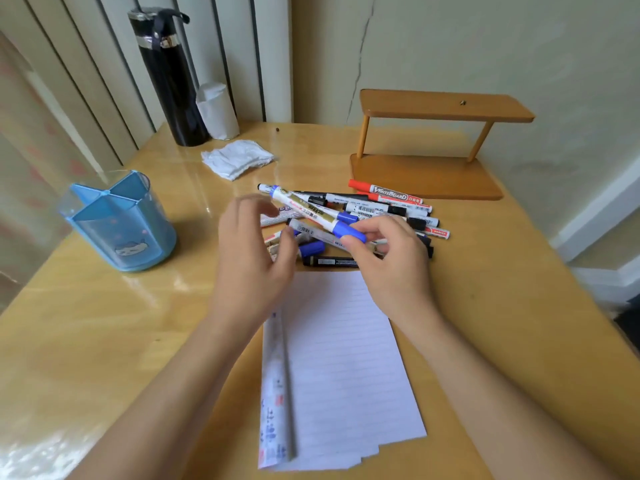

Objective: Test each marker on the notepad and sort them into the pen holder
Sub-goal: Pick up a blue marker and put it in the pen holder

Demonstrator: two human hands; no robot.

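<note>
noting layout, big to small. desk (pixel 104 341): yellow wood, glossy. notepad (pixel 346 358) lies at the front edge, centre, open on a lined page with no marks, cover folded under on its left side. wooden shelf stand (pixel 433 168) at the far right corner; black flask (pixel 169 81) at the far left corner. blue pen holder (pixel 117 223) stands near the left edge, compartments look empty, a small cartoon animal on its wall. pile of markers (pixel 391 209) mid-desk, just beyond the notepad's far edge. crumpled tissue (pixel 239 159) behind the pile.

hands: right hand (pixel 391 268) pinches the blue cap of a white-barrelled marker (pixel 311 211), raised over the pile, tilted up and away to the left. left hand (pixel 252 258) is loosely curved and spread, just beside the barrel's far end; no grip visible, fingertips blurred.

step, as judged: first marker picked, uncapping about to begin; nothing tested or sorted so far. next move calls for the left hand to clamp the barrel while the right pulls the cap straight off, then tip to the blank page.

writing: red marker (pixel 388 192) at the pile's far side reads "whiteboard". held marker carries a gold label, text unreadable. other barrels show barcodes, too small.
</note>
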